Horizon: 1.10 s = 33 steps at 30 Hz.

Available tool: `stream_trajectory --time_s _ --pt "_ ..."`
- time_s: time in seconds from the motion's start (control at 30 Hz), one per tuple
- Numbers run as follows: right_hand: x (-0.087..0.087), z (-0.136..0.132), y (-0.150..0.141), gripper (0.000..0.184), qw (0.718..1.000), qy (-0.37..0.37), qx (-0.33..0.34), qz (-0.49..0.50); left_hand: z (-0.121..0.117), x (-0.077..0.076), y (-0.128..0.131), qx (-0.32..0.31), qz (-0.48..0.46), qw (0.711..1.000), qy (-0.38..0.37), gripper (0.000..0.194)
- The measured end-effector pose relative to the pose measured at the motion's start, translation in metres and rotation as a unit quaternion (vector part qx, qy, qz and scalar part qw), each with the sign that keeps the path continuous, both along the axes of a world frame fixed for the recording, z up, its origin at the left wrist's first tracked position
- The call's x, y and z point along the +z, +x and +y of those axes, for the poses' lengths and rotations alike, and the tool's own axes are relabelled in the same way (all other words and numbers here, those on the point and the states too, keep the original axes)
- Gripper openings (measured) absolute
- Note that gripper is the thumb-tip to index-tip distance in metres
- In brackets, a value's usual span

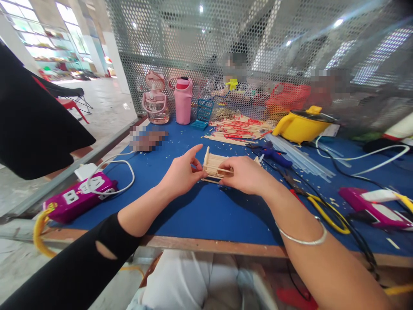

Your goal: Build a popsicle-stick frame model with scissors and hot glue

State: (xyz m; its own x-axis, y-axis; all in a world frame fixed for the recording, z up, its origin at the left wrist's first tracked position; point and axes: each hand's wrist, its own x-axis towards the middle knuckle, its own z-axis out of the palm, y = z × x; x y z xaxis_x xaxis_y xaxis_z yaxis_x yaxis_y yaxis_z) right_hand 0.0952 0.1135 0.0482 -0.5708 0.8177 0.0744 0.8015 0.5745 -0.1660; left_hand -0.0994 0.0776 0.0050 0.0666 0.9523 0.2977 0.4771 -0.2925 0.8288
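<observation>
A small structure (214,161) of pale wooden sticks lies on the blue table mat, low and box-like, with a raised bar at its left end. At its left front corner my left hand (184,171) grips the edge with thumb and curled fingers, the index finger stretched out above. My right hand (244,173) has its fingers closed around a short wooden stick (225,170) along the structure's front side. Those fingers hide the structure's right part. Behind it lies a pile of chopsticks (240,128) with red wrappers.
Glue sticks (300,155), blue-handled pliers (275,156), yellow-handled scissors (325,211) and a glue gun (374,206) lie right. A yellow pot (301,127) stands behind them. Left are a purple power strip (80,193) and cable. Pink bottles (183,103) stand before a perforated screen (193,38).
</observation>
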Motion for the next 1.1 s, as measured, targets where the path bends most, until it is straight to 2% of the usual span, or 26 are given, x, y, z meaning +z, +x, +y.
stream_trajectory --time_s 0.1,0.2,0.3,0.43,0.53,0.67,0.9,1.1 --pt "-0.002 -0.001 -0.002 0.011 1.0 0.011 0.003 -0.008 0.0 -0.001 -0.001 0.02 0.032 0.999 0.017 0.074" --pt "-0.002 -0.003 -0.004 0.01 1.0 0.023 0.009 -0.009 0.0 0.002 -0.002 0.029 0.116 0.988 0.096 0.077" --pt "-0.003 -0.004 -0.005 0.011 0.999 0.031 0.015 -0.002 0.002 0.009 0.0 -0.027 0.214 0.957 0.196 0.08" --pt "-0.004 -0.005 -0.006 0.013 0.999 0.03 0.012 0.025 0.009 0.017 0.004 -0.099 0.272 0.939 0.185 0.079" --pt "-0.003 -0.005 -0.006 0.015 0.998 0.021 0.009 0.052 0.013 0.018 0.003 -0.116 0.269 0.943 0.156 0.079" --pt "-0.002 -0.005 -0.005 0.017 0.998 0.021 0.014 0.058 0.013 0.019 0.001 -0.107 0.226 0.96 0.126 0.076" --pt "-0.002 -0.005 -0.004 0.018 0.998 0.005 0.017 0.068 0.014 0.013 0.0 -0.102 0.138 0.978 0.119 0.073" --pt "-0.004 -0.004 -0.004 0.028 0.997 0.004 0.032 0.072 0.015 0.012 0.0 -0.107 0.147 0.976 0.119 0.074"
